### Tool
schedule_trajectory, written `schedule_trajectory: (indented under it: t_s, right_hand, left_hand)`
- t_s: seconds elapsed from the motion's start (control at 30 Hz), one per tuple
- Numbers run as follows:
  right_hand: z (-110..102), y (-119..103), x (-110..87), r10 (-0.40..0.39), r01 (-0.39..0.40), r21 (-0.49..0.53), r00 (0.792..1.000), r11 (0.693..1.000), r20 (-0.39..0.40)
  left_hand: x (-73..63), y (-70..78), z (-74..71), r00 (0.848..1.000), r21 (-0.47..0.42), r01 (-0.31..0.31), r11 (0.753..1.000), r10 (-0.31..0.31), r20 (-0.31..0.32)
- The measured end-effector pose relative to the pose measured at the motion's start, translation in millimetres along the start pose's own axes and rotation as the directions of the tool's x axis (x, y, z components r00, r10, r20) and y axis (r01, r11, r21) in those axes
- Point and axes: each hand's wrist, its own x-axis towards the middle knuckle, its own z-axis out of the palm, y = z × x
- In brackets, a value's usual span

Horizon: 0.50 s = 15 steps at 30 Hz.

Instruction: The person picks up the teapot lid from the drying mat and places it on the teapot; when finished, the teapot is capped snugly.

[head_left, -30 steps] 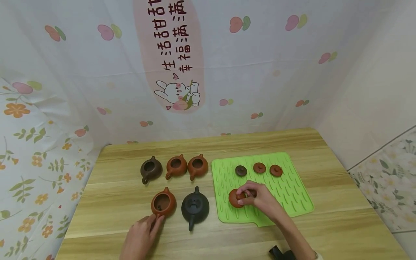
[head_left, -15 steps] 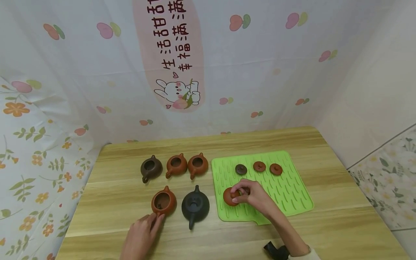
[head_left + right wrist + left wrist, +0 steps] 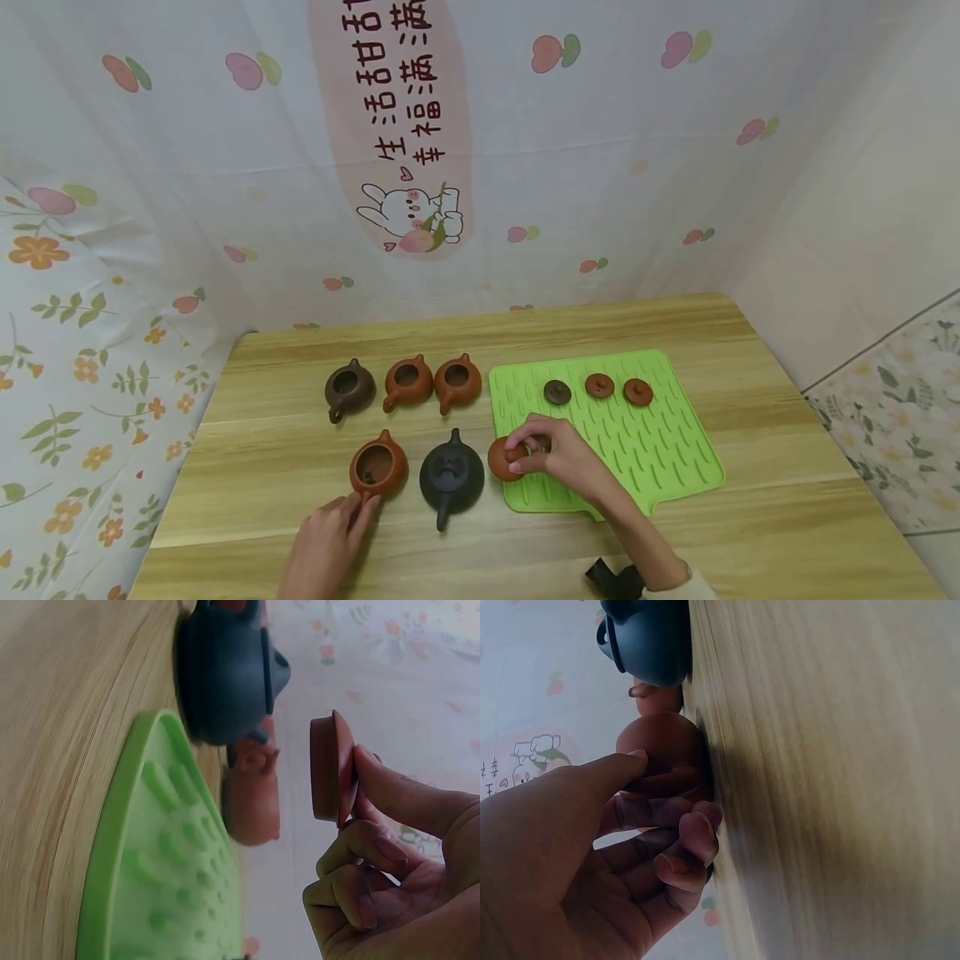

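My right hand (image 3: 558,454) pinches a reddish-brown teapot lid (image 3: 504,460) by its knob. In the right wrist view the lid (image 3: 330,769) hangs in the air, above the level of the green mat (image 3: 172,847). At the front left, my left hand (image 3: 326,542) grips the handle of an uncovered reddish-brown teapot (image 3: 396,483) that stands on the table; thumb and fingertips close on that handle in the left wrist view. Between the two hands stands a dark blue-grey teapot (image 3: 452,482) with its lid on.
Behind are a dark brown uncovered teapot (image 3: 360,392) and two reddish-brown ones, (image 3: 423,383) nearer the middle. On the green mat lie a dark lid (image 3: 557,392) and two reddish-brown lids. A black curved object (image 3: 618,581) lies by the right forearm.
My right hand has carried the lid leftward, from over the mat to its left edge beside the dark teapot. The left hand keeps its hold on the teapot handle.
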Motion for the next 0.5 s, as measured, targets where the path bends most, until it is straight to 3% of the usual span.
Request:
schedule_trajectory:
  t_s: [0.13,0.37,0.5]
  right_hand:
    - [7,-5,1.9,0.005,-0.006,0.012,1.000,1.000,0.015]
    - [18,-12,6.6,-0.020,0.020,-0.017,0.999,1.000,0.035]
    - [27,-19,11.8,-0.054,0.054,-0.016,0.997,0.998,0.055]
  left_hand:
    - [-4.1,-11.5,10.1,1.000,0.022,0.011,1.000,-0.012,0.013]
    - [4.9,11.7,-11.6,0.999,-0.029,-0.027,0.999,0.026,-0.033]
    - [9.2,23.8,-23.4,0.999,-0.039,-0.012,0.999,0.011,-0.033]
